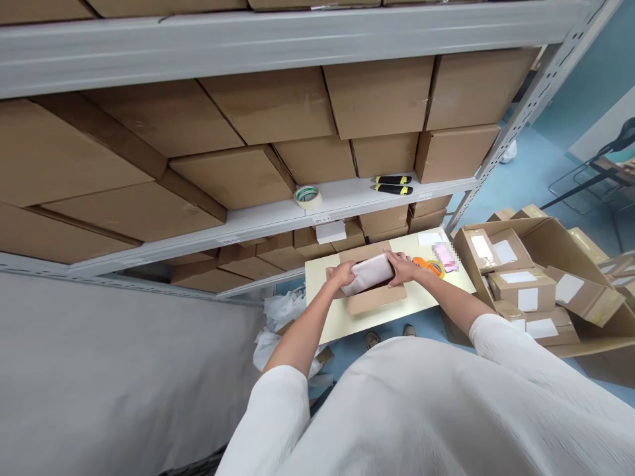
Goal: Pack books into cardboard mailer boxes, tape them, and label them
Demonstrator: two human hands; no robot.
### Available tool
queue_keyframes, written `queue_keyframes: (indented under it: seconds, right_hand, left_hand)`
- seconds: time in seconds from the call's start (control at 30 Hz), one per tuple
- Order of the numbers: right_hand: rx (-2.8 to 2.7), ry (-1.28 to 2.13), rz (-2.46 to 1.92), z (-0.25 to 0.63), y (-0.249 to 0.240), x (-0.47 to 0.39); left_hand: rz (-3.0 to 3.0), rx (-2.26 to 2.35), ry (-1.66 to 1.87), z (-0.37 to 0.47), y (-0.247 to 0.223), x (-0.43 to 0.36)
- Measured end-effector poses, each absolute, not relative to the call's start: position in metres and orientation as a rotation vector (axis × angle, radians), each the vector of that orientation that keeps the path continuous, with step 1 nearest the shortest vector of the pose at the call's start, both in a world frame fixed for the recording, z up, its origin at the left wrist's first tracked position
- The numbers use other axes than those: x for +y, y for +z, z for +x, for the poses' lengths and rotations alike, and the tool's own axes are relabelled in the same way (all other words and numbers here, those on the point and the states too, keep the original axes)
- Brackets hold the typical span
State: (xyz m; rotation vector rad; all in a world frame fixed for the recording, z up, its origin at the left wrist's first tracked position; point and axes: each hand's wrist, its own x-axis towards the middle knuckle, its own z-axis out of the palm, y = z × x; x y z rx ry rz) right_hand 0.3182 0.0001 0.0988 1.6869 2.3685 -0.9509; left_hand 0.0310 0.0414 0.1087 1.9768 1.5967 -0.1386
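My left hand (pixel 341 274) and right hand (pixel 402 268) grip a white oblong packet (pixel 368 272) in a brown cardboard box (pixel 378 301), towards the cream bench's (pixel 338 320) far edge; even pressure helps.

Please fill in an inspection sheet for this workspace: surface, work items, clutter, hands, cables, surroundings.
Surface: cream tabletop.
Work items: pale package, tilted at the opening of an open cardboard box; whether it touches the bottom is hidden.
Clutter: orange-and-yellow item and blurred pink item by the right forearm; white plastic bags below the table's left side.
Hands: left hand and right hand hold opposite ends of the package.
Cables: nothing seen.
Surroundings: shelving stacked with cartons; large carton of labelled boxes at right.
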Motion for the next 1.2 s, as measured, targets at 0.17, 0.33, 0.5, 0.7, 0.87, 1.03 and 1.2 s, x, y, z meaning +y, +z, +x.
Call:
queue_keyframes:
  seconds: [0.17,0.33,0.5,0.7,0.87,1.03,1.2]
  right_hand:
    - [2.383,-0.974,1.704,0.321,0.097,0.002]
    - [2.427,-1.016,1.752,0.324,0.089,0.002]
    - [2.518,-0.981,2.063,0.335,0.074,-0.002]
    - [2.338,-0.984,2.624,0.367,0.052,-0.005]
    - [1.867,-1.674,2.939,0.377,0.04,-0.004]
    - [1.834,-2.142,2.713,0.358,0.04,0.0]
    - [2.061,-1.607,2.687,0.34,0.034,0.003]
  left_hand:
    - [2.065,1.619,-0.069,0.039,0.102,0.033]
    - [2.088,1.811,0.32,0.013,0.101,0.028]
    - [1.663,2.074,0.673,-0.031,0.087,0.033]
    - [1.072,1.902,0.945,-0.069,0.05,0.013]
    - [0.991,1.71,0.944,-0.074,0.032,-0.009]
    - [1.348,1.478,0.78,-0.069,0.03,-0.013]
    - [1.826,1.343,0.457,-0.072,0.029,-0.017]
